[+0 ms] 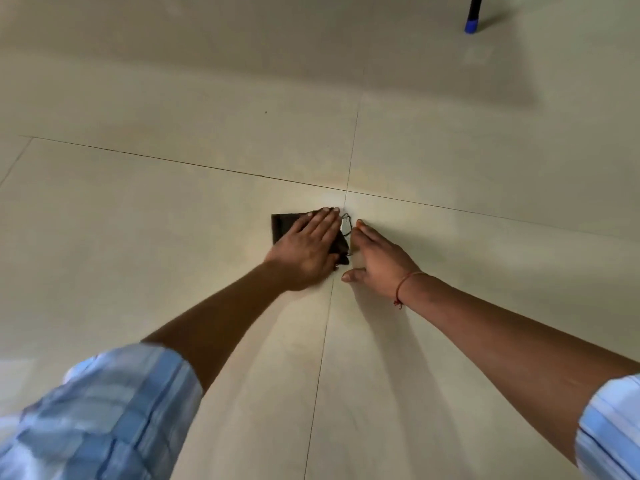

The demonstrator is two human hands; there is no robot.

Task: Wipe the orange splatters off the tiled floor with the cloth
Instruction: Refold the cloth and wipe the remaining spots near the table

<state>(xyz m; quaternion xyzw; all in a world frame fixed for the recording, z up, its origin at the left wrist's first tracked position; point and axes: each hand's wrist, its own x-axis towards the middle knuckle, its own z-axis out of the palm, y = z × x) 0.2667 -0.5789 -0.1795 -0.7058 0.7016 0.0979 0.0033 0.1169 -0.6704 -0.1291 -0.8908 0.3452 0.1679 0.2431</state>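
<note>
Spanning the view, the tiled floor [450,150] is bearing both hands: left hand [304,249] is pressing flat, fingers straight together, on the dark cloth [280,228] at a grout crossing; right hand [377,265], fingers extended, is resting beside it.

This is an indoor room, seen from close above its floor of large, glossy cream ceramic tiles [156,258]. Thin dark grout lines [166,160] run between the tiles and cross at one corner near the middle of the view. The smooth tiles carry a soft sheen, and a broad grey shadow [346,81] lies across the far part. At the top right a slim black furniture leg with a blue plastic foot cap [471,24] stands on the tiles; the piece it belongs to is cut off by the frame edge. Such flooring and furniture fit a home or a plain office alike, and which one it is cannot be told.
</note>
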